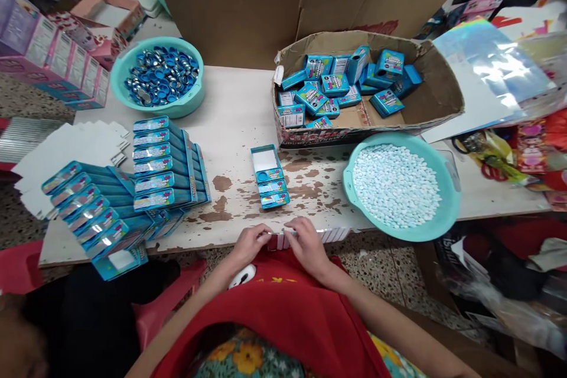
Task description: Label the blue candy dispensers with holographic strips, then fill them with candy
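My left hand (251, 244) and my right hand (306, 243) are close together at the table's front edge, fingers pinched. Between them runs a narrow strip with white segments (335, 234), its free end trailing right past my right hand. Whether it is labels or clear packets is too small to tell. Just beyond my hands lies an open blue box (264, 159) with a white bottom. Small blue tins (273, 188) fill its near part, and its far part shows bare white card.
A carton (436, 94) of blue boxes stands behind, with a bowl of pale tablets (398, 186) at right. At left are a bowl of blue-and-silver caps (162, 77), stacked blue display boxes (155, 165) and white card sheets (66, 153). A person's dark clothing (97, 319) shows lower left.
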`<state>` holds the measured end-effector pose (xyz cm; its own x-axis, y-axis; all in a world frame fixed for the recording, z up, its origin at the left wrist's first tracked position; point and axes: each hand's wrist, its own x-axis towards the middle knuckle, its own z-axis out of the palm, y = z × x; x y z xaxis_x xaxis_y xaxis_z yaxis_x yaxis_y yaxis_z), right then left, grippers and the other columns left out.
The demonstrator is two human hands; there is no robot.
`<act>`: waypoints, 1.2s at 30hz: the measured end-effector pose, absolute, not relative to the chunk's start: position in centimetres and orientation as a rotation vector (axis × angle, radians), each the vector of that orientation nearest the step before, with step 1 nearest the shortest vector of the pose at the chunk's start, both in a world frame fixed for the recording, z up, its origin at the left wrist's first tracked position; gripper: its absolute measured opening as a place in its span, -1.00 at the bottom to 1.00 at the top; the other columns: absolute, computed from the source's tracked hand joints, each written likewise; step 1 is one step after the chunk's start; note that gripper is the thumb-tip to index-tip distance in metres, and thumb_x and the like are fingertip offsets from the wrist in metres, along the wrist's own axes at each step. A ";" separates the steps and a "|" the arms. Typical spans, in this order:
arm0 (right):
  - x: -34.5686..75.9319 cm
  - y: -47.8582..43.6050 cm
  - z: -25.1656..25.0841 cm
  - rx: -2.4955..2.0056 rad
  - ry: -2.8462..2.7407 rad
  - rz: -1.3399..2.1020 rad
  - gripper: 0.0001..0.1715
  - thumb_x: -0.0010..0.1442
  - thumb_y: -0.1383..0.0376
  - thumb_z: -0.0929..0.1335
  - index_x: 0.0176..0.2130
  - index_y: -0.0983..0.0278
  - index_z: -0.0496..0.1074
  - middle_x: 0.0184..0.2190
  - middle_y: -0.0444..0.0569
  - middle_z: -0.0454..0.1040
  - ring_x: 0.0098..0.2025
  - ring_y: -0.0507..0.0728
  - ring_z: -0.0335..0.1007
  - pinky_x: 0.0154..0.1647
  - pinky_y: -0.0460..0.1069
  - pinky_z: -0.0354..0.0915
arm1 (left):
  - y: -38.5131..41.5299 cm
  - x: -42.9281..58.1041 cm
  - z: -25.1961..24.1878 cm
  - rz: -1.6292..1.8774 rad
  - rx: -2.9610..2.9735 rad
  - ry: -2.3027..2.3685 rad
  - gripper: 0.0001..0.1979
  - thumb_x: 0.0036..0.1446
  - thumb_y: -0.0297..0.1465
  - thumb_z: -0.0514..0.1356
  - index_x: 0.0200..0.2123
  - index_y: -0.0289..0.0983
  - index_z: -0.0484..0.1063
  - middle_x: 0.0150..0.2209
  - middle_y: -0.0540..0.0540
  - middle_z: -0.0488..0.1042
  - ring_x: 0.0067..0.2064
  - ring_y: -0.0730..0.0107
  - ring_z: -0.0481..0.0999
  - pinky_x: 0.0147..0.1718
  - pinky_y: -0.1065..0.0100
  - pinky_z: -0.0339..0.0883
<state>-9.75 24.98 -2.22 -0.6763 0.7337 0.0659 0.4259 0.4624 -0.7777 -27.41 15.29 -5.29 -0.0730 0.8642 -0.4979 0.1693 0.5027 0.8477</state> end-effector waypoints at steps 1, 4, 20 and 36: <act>-9.7 24.2 -2.8 -0.945 -2.381 1.042 -0.77 0.23 0.35 0.24 -0.10 0.23 0.36 -0.24 0.04 0.36 -0.14 0.16 0.29 -0.14 0.06 0.31 | 15.3 -27.0 -5.7 0.711 0.913 1.590 -0.74 0.10 -0.27 0.04 -0.32 -0.29 0.44 -0.44 -0.03 0.46 -0.38 0.40 0.41 -0.31 0.40 0.26; -10.0 23.0 -4.4 -0.871 -2.543 0.923 -0.66 0.22 0.38 0.24 0.00 0.23 0.32 -0.16 0.08 0.35 -0.10 0.18 0.28 -0.10 0.09 0.32 | 15.6 -26.8 -6.7 0.672 0.896 1.622 -0.69 0.13 -0.24 -0.02 -0.39 -0.30 0.43 -0.51 -0.02 0.42 -0.45 0.42 0.37 -0.40 0.41 0.24; -9.5 22.8 -4.2 -0.571 -2.886 0.729 -0.84 0.24 0.37 0.24 -0.32 0.28 0.39 -0.33 0.04 0.44 -0.26 0.13 0.30 -0.27 0.02 0.26 | 16.3 -27.0 -7.0 0.608 0.960 1.781 -0.66 0.16 -0.21 -0.07 -0.48 -0.27 0.36 -0.53 -0.02 0.42 -0.46 0.40 0.35 -0.44 0.42 0.16; -10.3 26.7 -0.1 -0.957 -2.467 1.402 -0.88 0.19 0.27 0.32 -0.23 0.24 0.34 -0.35 -0.07 0.42 -0.30 0.10 0.33 -0.25 -0.01 0.29 | 16.3 -28.9 -2.5 0.694 1.057 1.834 -0.71 0.16 -0.21 0.01 -0.19 -0.22 0.40 -0.24 -0.05 0.48 -0.24 0.35 0.42 -0.25 0.40 0.22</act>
<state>-10.29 26.69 -0.13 -0.7861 0.5923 -0.1771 0.4550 0.3605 -0.8142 -28.90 16.29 -2.51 -0.2482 0.8759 -0.4138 0.3823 0.4811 0.7890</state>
